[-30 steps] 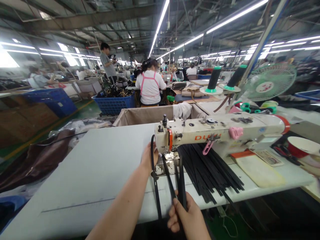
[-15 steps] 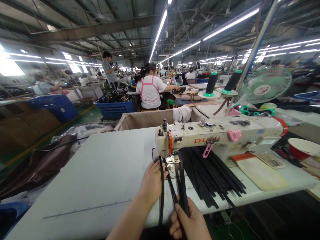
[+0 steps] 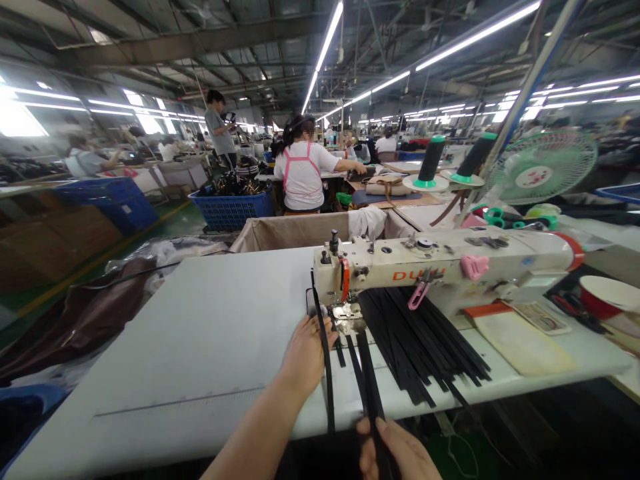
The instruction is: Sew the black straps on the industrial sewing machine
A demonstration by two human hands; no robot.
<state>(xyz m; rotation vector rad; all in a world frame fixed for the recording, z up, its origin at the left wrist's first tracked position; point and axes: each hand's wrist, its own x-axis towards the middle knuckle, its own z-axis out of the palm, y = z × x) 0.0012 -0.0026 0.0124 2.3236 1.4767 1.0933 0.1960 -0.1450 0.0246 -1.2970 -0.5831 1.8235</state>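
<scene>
Black strips (image 3: 367,377) run from the near side of the sewing machine (image 3: 450,257) toward the wearer, lower ends in right hand (image 3: 395,450). Right hand is in front of the machine, fingers curled closed around them, thumb on top. Left hand (image 3: 310,350) lies palm down at the left front of the machine head, fingertips just beside the needle plate (image 3: 347,317). A long strap (image 3: 327,380) crosses its fingers and hangs toward the near edge; cannot tell if it's pinched. A short strip end (image 3: 341,353) sticks out of the machine front, right of those fingers. Strip pile (image 3: 423,347) fans out under the machine arm, toward the near edge. Pink clip (image 3: 419,293) hangs on the machine's front. Yellowish pad (image 3: 525,343) lies at its right front, all on the white table (image 3: 200,320). Behind machine: two thread spools (image 3: 431,162), fan (image 3: 545,167), fabric-lined bin (image 3: 290,233). Farther behind, a co-worker (image 3: 303,175) sits, right arm reaching out.
</scene>
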